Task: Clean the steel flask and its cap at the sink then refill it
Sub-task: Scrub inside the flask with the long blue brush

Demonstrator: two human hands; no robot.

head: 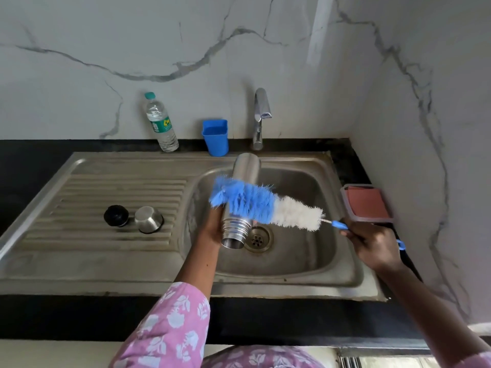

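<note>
My left hand (212, 229) grips the steel flask (245, 168) above the sink basin (305, 187), its open threaded mouth tipped down toward me. My right hand (372, 245) holds the blue handle of a bottle brush (255, 201); its blue and white bristles lie across the outside of the flask's middle. On the ribbed drainboard to the left sit the black stopper (116, 215) and the steel cap (148, 219), side by side and apart from both hands.
A chrome tap (261, 112) stands behind the basin, with no water seen running. A blue plastic cup (215, 137) and a clear water bottle (160, 123) stand at the back. A lidded box with a reddish pad (368, 204) sits at the basin's right. The drain (258, 239) is open.
</note>
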